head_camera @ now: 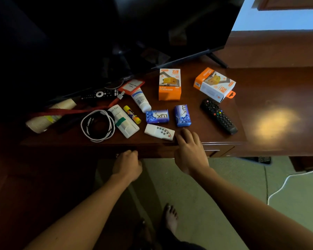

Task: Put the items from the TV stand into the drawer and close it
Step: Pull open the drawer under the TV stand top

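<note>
The right hand rests at the front edge of the TV stand, its fingers spread loosely and holding nothing, their tips just beside the near end of the small white remote. That remote lies at about ten o'clock from the fingertips, its long axis running from nine to three with a slight tilt, so this hand is plainly the nearer one for it. The left hand sits lower, below the stand's front lip, fingers curled toward the dark drawer front; whether they grip a handle cannot be told, since that area is in shadow. The drawer looks shut or barely started, so I judge opening it comes first. At twelve o'clock from the right hand stand two blue soap bars, beyond them two orange charger boxes, and at two o'clock the black remote. Toward nine o'clock lie a coiled white cable and a glue stick. Open floor lies behind the hands for the drawer's travel.
</note>
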A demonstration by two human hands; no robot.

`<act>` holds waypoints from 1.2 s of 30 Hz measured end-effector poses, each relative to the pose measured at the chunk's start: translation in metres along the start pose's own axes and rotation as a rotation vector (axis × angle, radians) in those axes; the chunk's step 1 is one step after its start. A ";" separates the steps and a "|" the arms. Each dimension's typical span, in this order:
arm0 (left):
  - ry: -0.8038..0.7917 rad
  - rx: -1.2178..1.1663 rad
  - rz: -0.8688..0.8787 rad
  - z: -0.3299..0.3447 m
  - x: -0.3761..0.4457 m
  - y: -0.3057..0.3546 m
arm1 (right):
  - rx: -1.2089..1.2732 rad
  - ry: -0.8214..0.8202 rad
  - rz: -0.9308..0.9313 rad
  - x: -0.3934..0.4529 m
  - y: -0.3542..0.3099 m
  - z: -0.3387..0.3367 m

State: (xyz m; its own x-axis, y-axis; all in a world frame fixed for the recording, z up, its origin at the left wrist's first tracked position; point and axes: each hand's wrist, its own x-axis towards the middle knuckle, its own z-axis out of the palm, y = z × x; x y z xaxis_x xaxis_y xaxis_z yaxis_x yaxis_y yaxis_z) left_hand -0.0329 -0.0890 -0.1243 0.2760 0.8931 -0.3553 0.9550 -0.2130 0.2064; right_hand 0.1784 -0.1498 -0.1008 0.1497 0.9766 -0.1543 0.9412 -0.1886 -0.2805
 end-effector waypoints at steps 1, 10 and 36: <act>0.005 0.004 -0.003 0.003 0.001 -0.003 | -0.020 -0.004 0.006 0.000 -0.002 0.004; -0.120 0.004 -0.028 0.041 0.008 -0.024 | -0.090 -0.062 0.081 -0.003 -0.012 0.023; -0.057 -0.166 -0.042 0.087 -0.083 -0.053 | -0.044 -0.154 0.061 -0.003 -0.011 0.018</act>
State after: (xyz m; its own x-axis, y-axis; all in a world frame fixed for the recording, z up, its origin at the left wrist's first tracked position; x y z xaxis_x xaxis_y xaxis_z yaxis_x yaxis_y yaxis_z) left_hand -0.0974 -0.1864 -0.1855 0.2462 0.8749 -0.4172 0.9362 -0.1033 0.3359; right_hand 0.1627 -0.1526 -0.1142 0.1621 0.9356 -0.3137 0.9447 -0.2390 -0.2245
